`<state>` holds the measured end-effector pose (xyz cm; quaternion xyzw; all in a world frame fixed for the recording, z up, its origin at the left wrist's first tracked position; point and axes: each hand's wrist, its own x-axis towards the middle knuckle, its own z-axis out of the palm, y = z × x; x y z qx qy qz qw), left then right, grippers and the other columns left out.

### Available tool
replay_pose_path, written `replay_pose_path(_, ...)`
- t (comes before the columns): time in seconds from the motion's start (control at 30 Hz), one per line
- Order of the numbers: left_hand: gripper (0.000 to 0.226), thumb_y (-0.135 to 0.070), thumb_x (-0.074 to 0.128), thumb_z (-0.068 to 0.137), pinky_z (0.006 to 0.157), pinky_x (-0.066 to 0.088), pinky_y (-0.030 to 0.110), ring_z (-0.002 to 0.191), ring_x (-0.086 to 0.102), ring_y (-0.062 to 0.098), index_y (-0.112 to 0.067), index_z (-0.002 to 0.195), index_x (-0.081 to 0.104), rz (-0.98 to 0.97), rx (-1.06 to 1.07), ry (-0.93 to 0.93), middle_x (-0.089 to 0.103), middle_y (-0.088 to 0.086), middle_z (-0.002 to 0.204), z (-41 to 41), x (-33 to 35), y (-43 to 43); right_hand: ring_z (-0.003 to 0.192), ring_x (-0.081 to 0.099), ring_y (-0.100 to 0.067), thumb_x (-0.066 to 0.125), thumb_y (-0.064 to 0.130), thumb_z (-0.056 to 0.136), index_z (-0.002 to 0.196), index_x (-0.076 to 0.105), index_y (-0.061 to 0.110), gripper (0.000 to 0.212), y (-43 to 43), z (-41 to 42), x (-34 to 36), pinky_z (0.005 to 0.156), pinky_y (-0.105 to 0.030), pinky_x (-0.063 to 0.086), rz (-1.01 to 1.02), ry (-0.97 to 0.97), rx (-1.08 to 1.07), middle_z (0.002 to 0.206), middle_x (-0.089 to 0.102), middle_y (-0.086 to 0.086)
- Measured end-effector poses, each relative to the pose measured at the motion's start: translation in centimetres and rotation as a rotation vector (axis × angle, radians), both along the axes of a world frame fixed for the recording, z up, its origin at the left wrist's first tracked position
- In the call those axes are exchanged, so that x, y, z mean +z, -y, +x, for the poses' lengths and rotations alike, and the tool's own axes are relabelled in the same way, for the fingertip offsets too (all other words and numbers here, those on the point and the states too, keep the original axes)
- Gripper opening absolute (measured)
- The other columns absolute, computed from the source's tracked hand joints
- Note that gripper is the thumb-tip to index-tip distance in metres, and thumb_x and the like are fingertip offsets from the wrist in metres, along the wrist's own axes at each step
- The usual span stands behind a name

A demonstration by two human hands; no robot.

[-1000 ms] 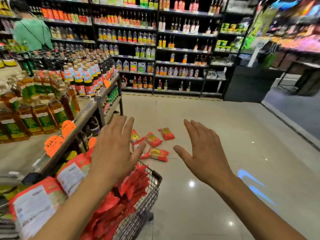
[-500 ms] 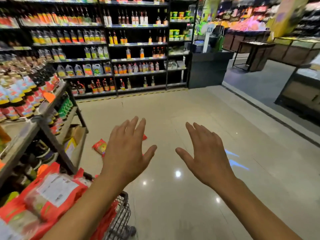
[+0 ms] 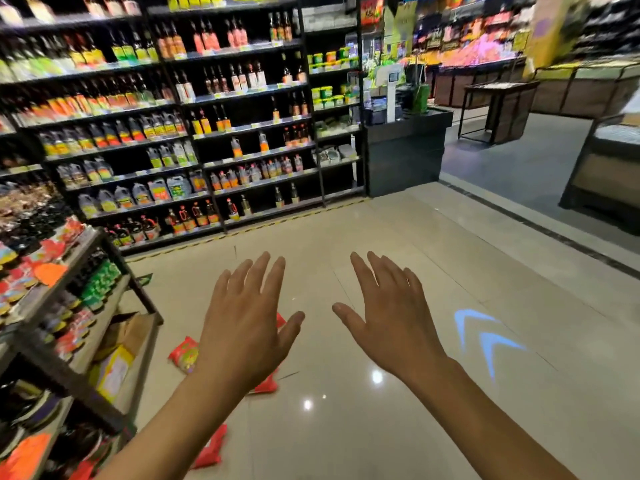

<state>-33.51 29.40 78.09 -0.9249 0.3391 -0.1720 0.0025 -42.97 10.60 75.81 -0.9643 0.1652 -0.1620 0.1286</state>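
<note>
Head view, from the left edge: a low display rack (image 3: 74, 308) runs along 9 o'clock, and red snack packets lie on the tiled floor (image 3: 346, 427) just off its end. The plainest packet (image 3: 183, 353) shows at about 8 o'clock from the left hand (image 3: 246, 327), flat on the floor and well below it. Its long axis seems to run from 10 to 4 o'clock, though the hand's edge covers its far end. A second packet (image 3: 266, 386) peeps out at 6 o'clock under the wrist, and a third packet (image 3: 212, 445) is half hidden behind the forearm. The left fingers are straight and spread, palm down, holding nothing. At 3 o'clock the right hand (image 3: 393, 323) hovers likewise, fingers fanned and empty, well apart from every packet. I judge the left hand the nearer one for a pick-up. How many packets lie under it cannot be told. Blue arrows (image 3: 485, 336) glow on the floor at far right.
</note>
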Motion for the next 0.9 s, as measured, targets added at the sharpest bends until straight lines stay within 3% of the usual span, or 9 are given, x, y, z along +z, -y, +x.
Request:
replay_pose_path(0.2,0.081,-0.063,0.042,0.094,0.125,0.021,0.050,0.151,0.029,0.032,-0.018,0.159,0.026,0.006,-0.015,-0.022,0.028,0.008,0.166,4.2,-0.8,6.3,0.157,0.001,-0.022,0.027,0.067,0.099,0.161,0.000,0.030,0.076,5.8,3.5,-1.1,0.126,-0.044,0.002,0.033,-0.051,-0.013,0.170,0.004,-0.002)
replay_pose_path(0.37,0.079,-0.063,0.041,0.096,0.124,0.020,0.050,0.151,0.030,0.031,-0.018,0.159,0.027,0.000,0.000,-0.021,0.030,0.008,0.165,9.1,-2.3,10.2,0.156,0.007,-0.022,-0.003,0.073,0.078,0.161,0.005,0.030,0.094,9.8,8.3,-2.3,0.126,-0.045,0.004,0.024,-0.048,-0.013,0.170,0.010,-0.002)
replay_pose_path(0.47,0.081,-0.065,0.035,0.092,0.122,0.025,0.051,0.149,0.034,0.032,-0.017,0.157,0.031,0.008,0.018,-0.031,0.034,0.008,0.163,13.2,-3.2,12.9,0.156,0.008,-0.023,-0.003,0.073,0.078,0.161,0.007,0.030,0.094,12.7,12.5,-2.9,0.126,-0.045,0.005,0.019,-0.047,-0.004,0.169,0.011,-0.003)
replay_pose_path(0.6,0.080,-0.062,0.049,0.093,0.121,0.026,0.053,0.147,0.037,0.034,-0.015,0.156,0.034,-0.030,0.017,-0.041,0.037,0.011,0.161,19.9,-4.4,17.0,0.156,0.009,-0.023,-0.003,0.071,0.081,0.161,0.006,0.030,0.091,16.9,18.9,-3.5,0.126,-0.046,0.007,-0.036,-0.104,-0.001,0.169,0.012,-0.003)
replay_pose_path(0.77,0.082,-0.064,0.043,0.094,0.124,0.020,0.051,0.151,0.029,0.033,-0.017,0.159,0.026,-0.049,0.014,-0.089,0.030,0.010,0.165,27.6,-4.8,23.2,0.156,0.009,-0.024,-0.005,0.070,0.079,0.161,0.006,0.029,0.093,22.4,25.9,-2.6,0.126,-0.045,0.006,-0.104,-0.165,-0.022,0.169,0.012,-0.004)
replay_pose_path(0.9,0.082,-0.065,0.039,0.095,0.126,0.018,0.050,0.153,0.024,0.031,-0.019,0.160,0.021,-0.055,-0.002,-0.101,0.025,0.008,0.167,32.2,-4.4,27.1,0.155,0.014,-0.025,0.008,0.071,0.087,0.161,0.012,0.028,0.086,25.7,30.6,-2.1,0.125,-0.046,0.009,-0.100,-0.156,-0.022,0.168,0.018,-0.005)
